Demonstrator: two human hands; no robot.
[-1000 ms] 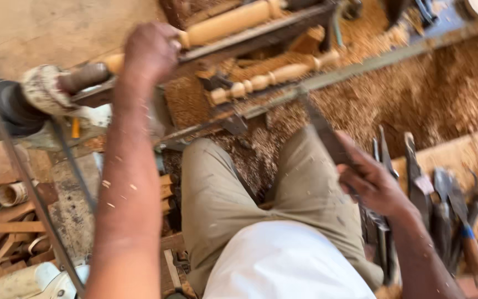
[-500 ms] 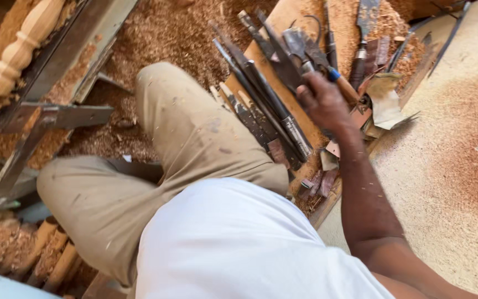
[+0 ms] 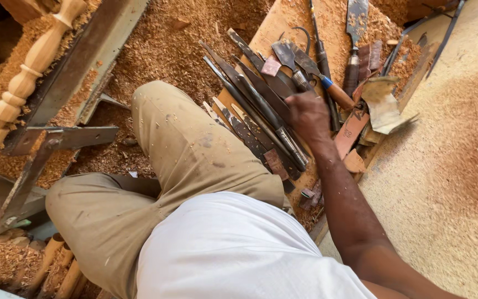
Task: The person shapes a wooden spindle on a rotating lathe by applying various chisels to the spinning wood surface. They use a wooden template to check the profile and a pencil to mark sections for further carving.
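Note:
My right hand (image 3: 308,116) rests with curled fingers on a row of long dark chisels (image 3: 261,102) that lie side by side on a wooden board (image 3: 275,30). Whether it grips one of them is not clear. Just right of the hand lies a chisel with a blue band and a brown handle (image 3: 336,91). My left hand is out of view. My knees in khaki trousers (image 3: 195,149) fill the middle of the view.
A pale turned wooden spindle (image 3: 26,77) sits at the upper left along a metal lathe rail (image 3: 84,61), with a flat metal tool rest (image 3: 67,137) below it. Sawdust (image 3: 178,50) covers the ground. More blades and a crumpled sheet (image 3: 383,102) lie at right.
The view swung from the lathe to the tool board. My right hand, which held a long chisel up a second ago, came down onto the chisels. My left hand left the view.

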